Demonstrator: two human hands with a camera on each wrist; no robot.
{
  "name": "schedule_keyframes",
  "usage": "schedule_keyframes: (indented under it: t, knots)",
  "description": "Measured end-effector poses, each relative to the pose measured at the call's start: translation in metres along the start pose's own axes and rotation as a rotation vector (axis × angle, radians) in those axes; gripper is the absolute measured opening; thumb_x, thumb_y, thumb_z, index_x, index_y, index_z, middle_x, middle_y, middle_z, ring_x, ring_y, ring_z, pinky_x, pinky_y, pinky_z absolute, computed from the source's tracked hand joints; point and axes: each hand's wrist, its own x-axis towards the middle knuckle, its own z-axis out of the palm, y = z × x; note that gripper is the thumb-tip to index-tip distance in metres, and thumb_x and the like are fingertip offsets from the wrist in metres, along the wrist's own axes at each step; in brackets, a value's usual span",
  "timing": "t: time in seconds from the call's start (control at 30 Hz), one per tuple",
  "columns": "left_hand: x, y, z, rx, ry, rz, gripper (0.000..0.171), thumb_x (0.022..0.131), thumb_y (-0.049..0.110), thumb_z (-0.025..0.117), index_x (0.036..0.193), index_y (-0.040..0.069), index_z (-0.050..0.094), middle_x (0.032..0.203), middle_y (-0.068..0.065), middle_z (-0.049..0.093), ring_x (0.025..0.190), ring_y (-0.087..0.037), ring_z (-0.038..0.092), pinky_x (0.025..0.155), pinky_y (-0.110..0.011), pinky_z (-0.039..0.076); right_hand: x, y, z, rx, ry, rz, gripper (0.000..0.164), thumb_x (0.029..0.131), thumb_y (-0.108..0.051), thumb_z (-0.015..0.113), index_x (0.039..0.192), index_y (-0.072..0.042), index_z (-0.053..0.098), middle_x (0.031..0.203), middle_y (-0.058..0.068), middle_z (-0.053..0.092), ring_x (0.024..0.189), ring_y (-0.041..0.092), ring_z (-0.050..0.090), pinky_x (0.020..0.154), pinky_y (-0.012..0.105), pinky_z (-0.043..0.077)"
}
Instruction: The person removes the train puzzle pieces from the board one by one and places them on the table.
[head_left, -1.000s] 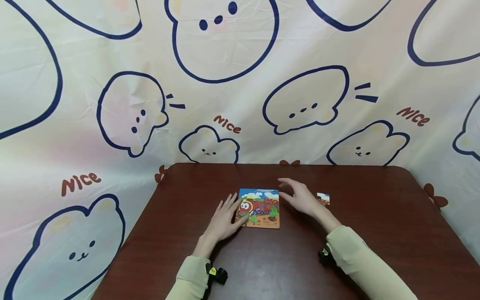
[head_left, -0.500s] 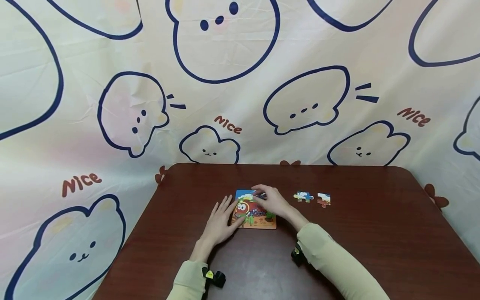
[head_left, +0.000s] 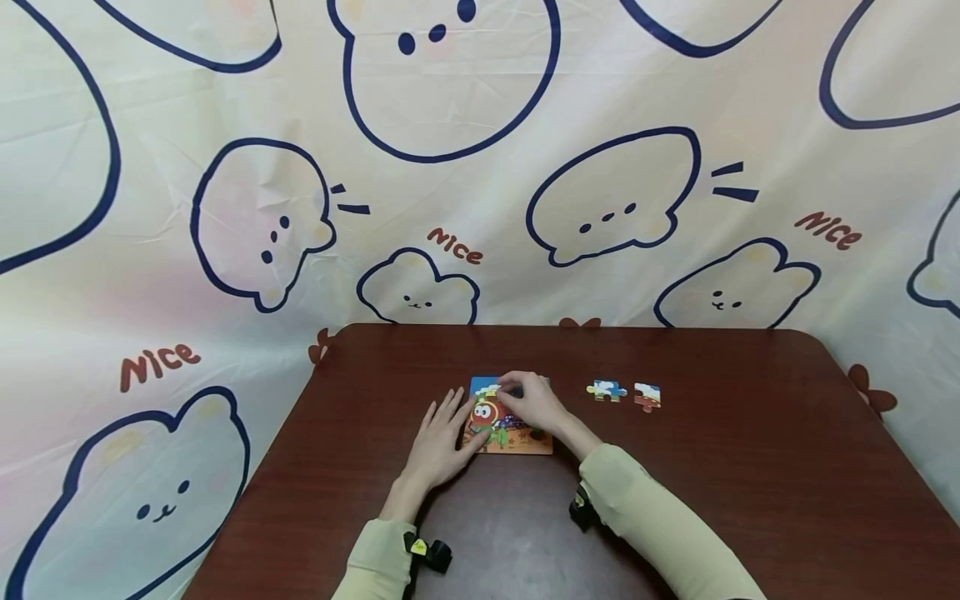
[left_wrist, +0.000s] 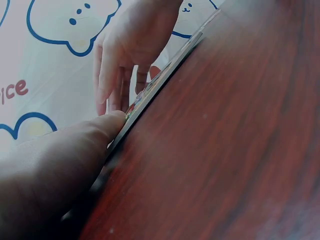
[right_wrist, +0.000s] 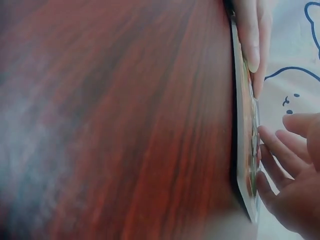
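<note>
A square picture jigsaw puzzle (head_left: 525,443) with a round red cartoon figure lies flat on the table. My left hand (head_left: 438,446) rests along its left side, fingers extended and thumb on the lower left of the picture. Over the upper part is my right hand (head_left: 540,404), which hides the upper right of the picture. In the right wrist view, the right hand's fingertips (right_wrist: 262,176) touch the puzzle's face, while the thumb stands apart and no piece shows between them. Two loose jigsaw pieces, one blue and white (head_left: 607,391) and one with red below (head_left: 647,397), lie to the right.
The dark brown wooden table (head_left: 750,467) reaches to a pale cloth backdrop (head_left: 495,208) with blue-outlined cartoon animals. Black wrist cameras are strapped on both wrists, below pale sleeves (head_left: 652,508).
My right hand has moved left from beside the puzzle onto its upper part, uncovering the blue and white loose piece. The left hand stays on the puzzle, which has shifted slightly left.
</note>
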Motion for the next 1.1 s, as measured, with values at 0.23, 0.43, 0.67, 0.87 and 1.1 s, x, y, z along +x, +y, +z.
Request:
schedule_keyframes:
  t: [0.23,0.43,0.67,0.87,1.1]
  knots:
    - [-0.001,0.000,-0.001,-0.003,0.002,-0.009,0.075,0.108,0.056,0.062,0.169,0.016,0.046,0.180,-0.017,0.034,0.171,-0.038,0.027,0.139,-0.064,0.018,0.005,0.002,0.007,0.121,0.010,0.089,0.032,0.104,-0.009,0.075,0.135,0.000,0.074,0.116,0.015,0.081,0.113,0.034,0.076,0.098,0.051,0.063]
    - [-0.002,0.001,0.000,-0.007,-0.005,-0.006,0.075,0.108,0.056,0.062,0.169,0.016,0.046,0.180,-0.017,0.033,0.171,-0.039,0.027,0.139,-0.064,0.018,0.010,0.004,0.012,0.140,0.018,0.122,0.040,0.100,-0.006,0.079,0.138,0.001,0.074,0.114,0.016,0.080,0.108,0.031,0.074,0.090,0.043,0.064]
    - [-0.001,0.002,0.000,0.002,-0.005,-0.004,0.074,0.108,0.056,0.062,0.169,0.017,0.047,0.180,-0.017,0.034,0.171,-0.038,0.027,0.139,-0.063,0.019,0.009,-0.001,0.014,0.123,0.037,0.169,0.048,0.099,-0.006,0.081,0.146,-0.001,0.069,0.115,0.013,0.078,0.105,0.028,0.072,0.087,0.042,0.063]
    - [0.000,0.002,0.001,0.002,-0.004,-0.005,0.074,0.108,0.057,0.061,0.169,0.016,0.047,0.180,-0.017,0.034,0.171,-0.038,0.028,0.139,-0.064,0.019,0.008,-0.001,0.016,0.095,0.070,0.147,0.045,0.096,-0.006,0.084,0.140,-0.007,0.074,0.111,0.012,0.078,0.100,0.026,0.072,0.088,0.046,0.062]
    - [0.000,0.001,0.000,0.010,-0.008,-0.010,0.075,0.108,0.058,0.061,0.169,0.016,0.047,0.180,-0.016,0.034,0.171,-0.038,0.028,0.139,-0.064,0.020,0.008,0.000,0.019,0.114,0.091,0.124,0.045,0.097,-0.008,0.084,0.141,-0.010,0.073,0.111,0.010,0.079,0.105,0.029,0.073,0.097,0.053,0.062]
